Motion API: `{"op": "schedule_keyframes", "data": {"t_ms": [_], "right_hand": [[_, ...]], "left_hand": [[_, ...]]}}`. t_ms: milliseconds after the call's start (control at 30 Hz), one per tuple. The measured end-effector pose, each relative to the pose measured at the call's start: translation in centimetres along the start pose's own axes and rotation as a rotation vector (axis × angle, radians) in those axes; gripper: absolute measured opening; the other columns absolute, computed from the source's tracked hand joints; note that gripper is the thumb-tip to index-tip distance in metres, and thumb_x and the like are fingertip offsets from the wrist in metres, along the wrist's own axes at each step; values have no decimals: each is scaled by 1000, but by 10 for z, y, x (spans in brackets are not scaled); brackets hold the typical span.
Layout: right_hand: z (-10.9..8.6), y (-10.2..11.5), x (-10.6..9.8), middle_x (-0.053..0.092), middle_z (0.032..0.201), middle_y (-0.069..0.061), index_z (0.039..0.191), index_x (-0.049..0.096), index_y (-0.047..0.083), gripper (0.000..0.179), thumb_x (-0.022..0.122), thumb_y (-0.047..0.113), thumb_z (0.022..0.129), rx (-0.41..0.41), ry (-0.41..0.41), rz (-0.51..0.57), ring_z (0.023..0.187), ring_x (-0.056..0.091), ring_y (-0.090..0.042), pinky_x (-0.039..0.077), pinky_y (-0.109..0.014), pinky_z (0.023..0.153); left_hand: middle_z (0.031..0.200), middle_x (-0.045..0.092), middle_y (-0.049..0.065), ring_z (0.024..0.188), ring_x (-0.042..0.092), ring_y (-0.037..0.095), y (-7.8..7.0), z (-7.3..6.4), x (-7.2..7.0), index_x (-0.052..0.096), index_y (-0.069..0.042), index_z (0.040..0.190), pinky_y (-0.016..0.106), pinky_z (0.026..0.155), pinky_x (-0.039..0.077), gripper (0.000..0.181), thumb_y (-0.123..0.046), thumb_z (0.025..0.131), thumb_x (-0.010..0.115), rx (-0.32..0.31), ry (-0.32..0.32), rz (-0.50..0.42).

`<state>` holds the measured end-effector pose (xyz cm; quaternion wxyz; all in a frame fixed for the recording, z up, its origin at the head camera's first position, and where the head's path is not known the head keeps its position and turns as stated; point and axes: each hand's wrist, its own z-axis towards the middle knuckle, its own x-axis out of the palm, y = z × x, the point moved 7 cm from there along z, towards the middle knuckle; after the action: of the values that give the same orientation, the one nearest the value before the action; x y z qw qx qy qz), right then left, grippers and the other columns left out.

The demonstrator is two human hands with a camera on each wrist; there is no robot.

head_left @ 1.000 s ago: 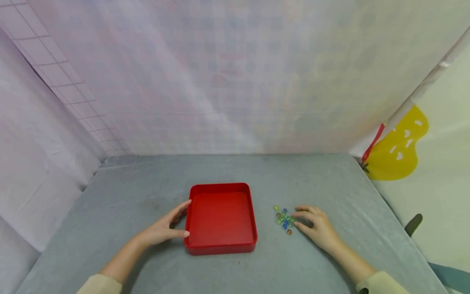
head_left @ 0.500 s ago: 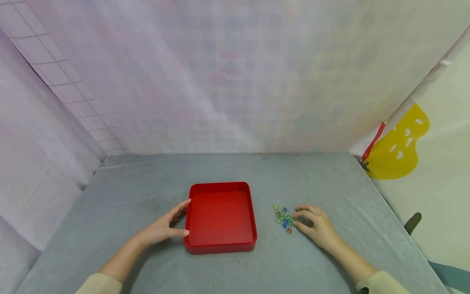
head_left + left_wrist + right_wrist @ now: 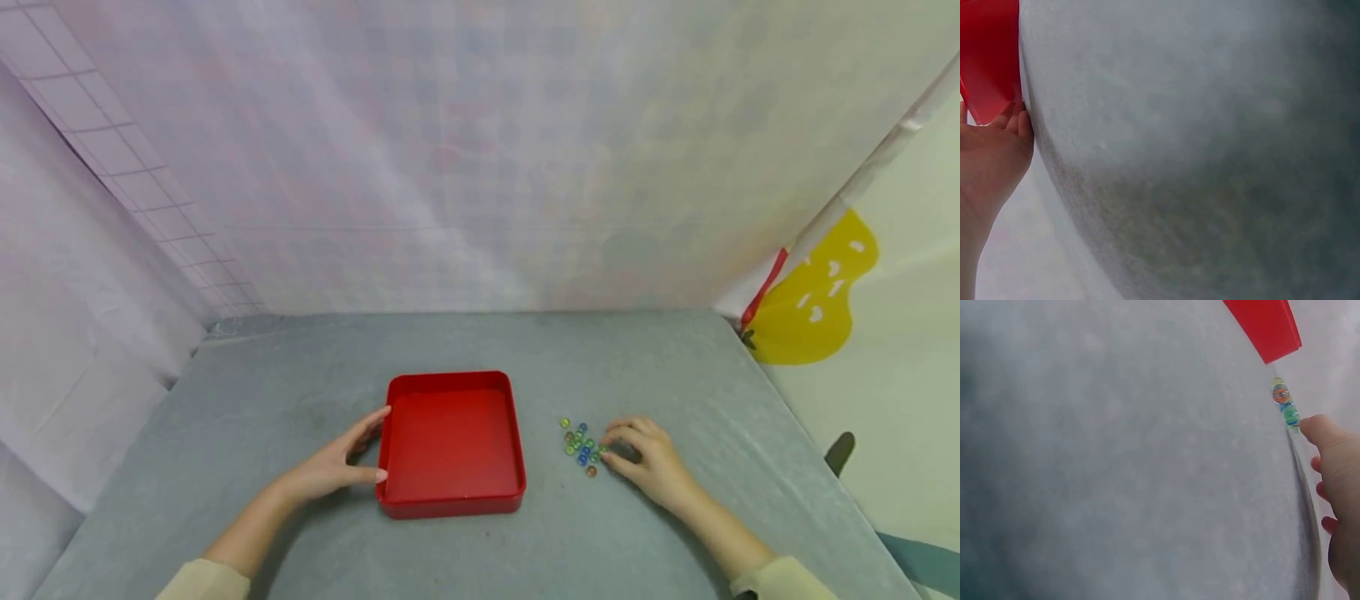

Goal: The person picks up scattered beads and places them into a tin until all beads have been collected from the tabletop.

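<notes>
A shallow red square tray (image 3: 450, 505) stands on the grey cloth, mid-table in the head view. My left hand (image 3: 326, 471) rests against its left side, thumb and fingers spread and fairly straight, the tips touching the rim. In the left wrist view, that hand (image 3: 994, 156) lies at a corner of the tray. To the right of the tray lies a loose cluster of glass marbles (image 3: 585, 451), green, blue and orange-brown. At the cluster's right edge, my right hand (image 3: 648, 462) pinches a green marble (image 3: 602, 449) between thumb and fingertip. The marble is partly hidden by the fingers.
Grey cloth (image 3: 300, 367) covers the table. A pale patterned curtain (image 3: 480, 167) hangs along the back, with white sheets on both sides. A yellow printed shape (image 3: 813, 300) shows on the right sheet.
My right fingertips have drawn together and shifted slightly right, with a green marble now between them, a little apart from the cluster. My left hand and the tray have stayed in place.
</notes>
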<state>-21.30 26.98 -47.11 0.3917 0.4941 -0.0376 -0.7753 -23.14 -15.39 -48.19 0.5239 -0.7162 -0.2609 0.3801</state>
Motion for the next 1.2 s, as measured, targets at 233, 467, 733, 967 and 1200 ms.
{"op": "schedule_keyframes", "data": {"t_ms": [233, 467, 733, 967, 1200], "right_hand": [[2, 4, -5, 62, 99, 0, 89, 68, 16, 26, 83, 5, 70, -19, 1, -30, 94, 53, -21, 38, -39, 78], [5, 8, -9, 61, 98, -1, 88, 68, 16, 26, 82, 7, 70, -31, -4, -36, 94, 52, -23, 35, -45, 80], [6, 16, -11, 61, 99, -2, 89, 68, 16, 26, 82, 5, 70, -28, -1, -10, 96, 51, -25, 34, -48, 82], [10, 25, -15, 61, 99, -2, 89, 69, 17, 27, 83, 6, 69, -59, -26, -16, 96, 52, -25, 34, -47, 82], [15, 34, -18, 62, 101, -5, 90, 69, 16, 26, 82, 7, 70, -71, -20, -18, 98, 51, -25, 33, -49, 83]], "left_hand": [[155, 20, 14, 138, 21, 38, -2, 1, -1, 19, -14, 153, 56, 108, 23, 83, -18, 87, 69, 6, -5, 18], [155, 21, 14, 138, 21, 38, -4, 0, -1, 19, -13, 153, 55, 109, 22, 83, -17, 87, 70, 15, -8, 18], [155, 20, 15, 138, 21, 39, -3, -1, 0, 18, -12, 153, 56, 108, 22, 83, -16, 88, 69, 28, 2, 21], [155, 21, 15, 138, 22, 38, -2, 0, -1, 19, -11, 153, 55, 109, 21, 83, -15, 87, 69, 29, -6, 22], [155, 21, 14, 139, 21, 37, -1, 1, -1, 19, -13, 153, 56, 109, 21, 83, -17, 88, 69, 8, -3, 6]]}}
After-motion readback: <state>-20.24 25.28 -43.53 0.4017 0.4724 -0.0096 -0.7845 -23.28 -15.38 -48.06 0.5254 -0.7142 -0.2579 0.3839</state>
